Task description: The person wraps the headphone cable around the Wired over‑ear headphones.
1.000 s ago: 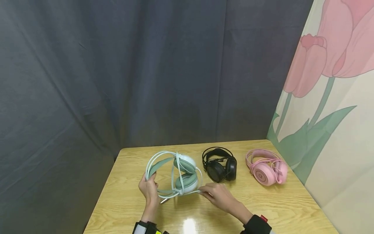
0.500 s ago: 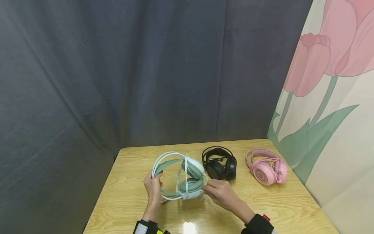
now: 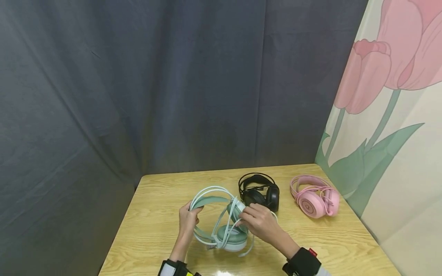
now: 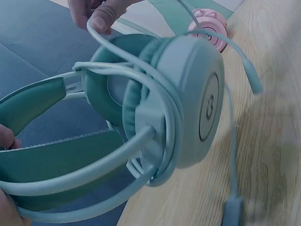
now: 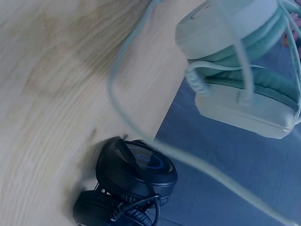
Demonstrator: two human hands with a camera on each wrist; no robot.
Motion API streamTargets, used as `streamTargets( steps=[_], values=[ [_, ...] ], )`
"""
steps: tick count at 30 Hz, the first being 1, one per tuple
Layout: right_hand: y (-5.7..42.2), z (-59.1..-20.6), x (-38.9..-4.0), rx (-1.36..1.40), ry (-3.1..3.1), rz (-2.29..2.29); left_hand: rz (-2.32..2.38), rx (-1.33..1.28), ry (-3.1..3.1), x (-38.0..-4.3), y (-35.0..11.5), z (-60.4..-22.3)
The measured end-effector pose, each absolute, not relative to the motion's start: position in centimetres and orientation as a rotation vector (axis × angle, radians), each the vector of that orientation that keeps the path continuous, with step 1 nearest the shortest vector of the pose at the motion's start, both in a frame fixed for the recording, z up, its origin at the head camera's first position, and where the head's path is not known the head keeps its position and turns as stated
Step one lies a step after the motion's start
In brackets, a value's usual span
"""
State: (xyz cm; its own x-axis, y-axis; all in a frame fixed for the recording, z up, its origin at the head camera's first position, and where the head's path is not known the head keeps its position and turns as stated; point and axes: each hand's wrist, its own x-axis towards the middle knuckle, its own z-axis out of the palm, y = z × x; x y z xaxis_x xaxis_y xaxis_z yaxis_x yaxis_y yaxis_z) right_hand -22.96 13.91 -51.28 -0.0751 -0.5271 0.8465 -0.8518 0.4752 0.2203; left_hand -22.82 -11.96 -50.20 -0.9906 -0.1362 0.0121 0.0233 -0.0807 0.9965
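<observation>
A white and mint-green headset (image 3: 232,237) is held above the table, its cable wound several times around the ear cups. My left hand (image 3: 188,219) grips the padded headband (image 4: 56,165) at its left side. Over the upper ear cup, my right hand (image 3: 261,223) pinches the pale cable (image 4: 120,52), most clearly in the left wrist view. A loose loop of cable (image 5: 188,159) hangs across the right wrist view. The microphone tip (image 4: 252,76) sticks out past the ear cup, and a block-like cable end (image 4: 233,210) dangles below it.
Behind my right hand lies a black headset (image 3: 255,196) with its cable bundled. Farther right rests a pink headset (image 3: 310,204), also wrapped in cable. The wooden table (image 3: 138,234) meets a dark curtain (image 3: 207,96) at the back and a tulip-patterned wall (image 3: 397,184) at right.
Both the headset and my left hand have shifted right and slightly nearer. My right hand has moved from the lower ear cup's end up over the upper one, and cable now hangs loose.
</observation>
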Motion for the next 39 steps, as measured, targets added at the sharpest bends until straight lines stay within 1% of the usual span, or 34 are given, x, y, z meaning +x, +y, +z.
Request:
streamTargets(
  steps=[4, 12, 16, 23, 32, 39],
  values=[
    [13.6, -51.3, -23.0, 1.154, -1.737, 0.417, -2.149, 0.08, -2.094, -22.8, -11.8, -50.5],
    [13.8, -51.4, -23.5, 1.043, -1.773, 0.435, -1.991, -0.132, -2.264, -22.6, -11.5, -50.5],
    [14.0, -51.5, -23.5, 1.03, -1.833, 0.432, -1.973, -0.228, -2.301, -22.6, -11.6, -50.7],
    [14.3, -51.8, -23.2, 1.07, -1.97, 0.453, -2.003, -0.288, -2.304, -22.6, -12.5, -50.9],
    [15.2, -52.1, -23.0, 0.926, -2.062, 0.587, -1.997, -0.325, -2.356, -22.5, -13.1, -51.2],
    [15.4, -52.5, -23.0, 0.938, -2.113, 0.666, -2.083, -0.414, -2.355, -22.3, -13.7, -51.2]
  ],
)
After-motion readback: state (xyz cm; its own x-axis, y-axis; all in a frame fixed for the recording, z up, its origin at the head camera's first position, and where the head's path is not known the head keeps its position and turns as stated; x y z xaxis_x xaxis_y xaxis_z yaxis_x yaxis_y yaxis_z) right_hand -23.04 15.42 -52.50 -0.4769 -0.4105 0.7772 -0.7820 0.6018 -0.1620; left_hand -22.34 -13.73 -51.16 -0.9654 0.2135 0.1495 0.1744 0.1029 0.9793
